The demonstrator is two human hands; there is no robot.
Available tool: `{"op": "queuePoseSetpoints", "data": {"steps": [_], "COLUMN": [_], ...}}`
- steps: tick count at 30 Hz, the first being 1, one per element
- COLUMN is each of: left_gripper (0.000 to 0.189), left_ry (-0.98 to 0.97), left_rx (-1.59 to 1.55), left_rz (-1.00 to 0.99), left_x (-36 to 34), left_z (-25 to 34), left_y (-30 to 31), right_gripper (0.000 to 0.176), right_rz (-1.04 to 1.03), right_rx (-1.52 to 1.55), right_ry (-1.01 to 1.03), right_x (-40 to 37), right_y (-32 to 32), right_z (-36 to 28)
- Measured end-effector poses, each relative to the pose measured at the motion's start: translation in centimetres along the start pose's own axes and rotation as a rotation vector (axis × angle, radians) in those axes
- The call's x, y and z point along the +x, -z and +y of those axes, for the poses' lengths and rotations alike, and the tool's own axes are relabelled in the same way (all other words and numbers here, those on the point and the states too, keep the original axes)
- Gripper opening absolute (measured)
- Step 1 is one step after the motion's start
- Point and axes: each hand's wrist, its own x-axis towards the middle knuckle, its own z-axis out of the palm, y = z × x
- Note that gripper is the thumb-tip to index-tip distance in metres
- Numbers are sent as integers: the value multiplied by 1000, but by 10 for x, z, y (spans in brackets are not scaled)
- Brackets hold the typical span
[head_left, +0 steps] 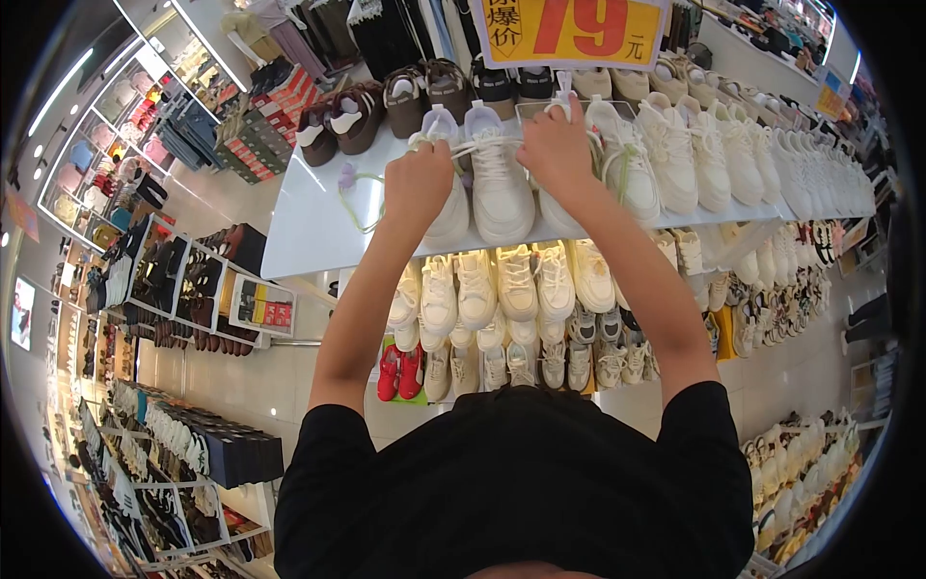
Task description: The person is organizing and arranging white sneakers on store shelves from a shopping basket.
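A white chunky sneaker (500, 183) stands on the top white shelf (309, 222) of a shoe display, toe toward me. Its white lace (487, 145) is stretched sideways across the shoe between both hands. My left hand (417, 181) is closed on the lace's left end, resting over a second white sneaker (449, 217). My right hand (556, 145) pinches the right end, above another white sneaker (555, 214) mostly hidden under it. A loose pale green lace (359, 198) lies on the shelf left of my left hand.
A yellow price sign (569, 29) reading 79 hangs above the shelf. Brown sneakers (352, 116) stand at the back left, a long row of white sneakers (733, 154) to the right. Lower shelves (511, 289) hold cream shoes and a red pair (398, 372). Shoe racks (193, 289) line the aisle left.
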Motion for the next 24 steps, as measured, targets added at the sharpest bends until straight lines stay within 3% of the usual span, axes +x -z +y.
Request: {"op": "queuePoseSetpoints", "data": {"steps": [4,7,10,13,16,20,24], "left_gripper": [17,15,20,22,21,24,20], "left_ry": [28,-11,152,434,468,358,366], "left_rx": [-65,-299,-500,-509,-282,-185,-312], "left_rz": [5,176,267,282,315,261,163], "left_x": [-14,-32,-52,-74,-94,-121,-141], "left_z": [8,13,11,-18,-53,-79,-88], "left_y": [7,23,35,18,-6,-26,-40], "right_gripper": [18,16,18,23,27,26,29], "right_rz": [7,61,131,230,275,103,-197], "right_rx": [65,163,260,360,486,740,902], "right_ry": [-28,-47,-75,-121,-162,-215,29], "right_x": [-8,-23,-40,-66,-115,-203,-267], "right_y": [1,7,20,32,34,34,27], "right_z": [-7,-12,-23,-41,-70,-131,-164]}}
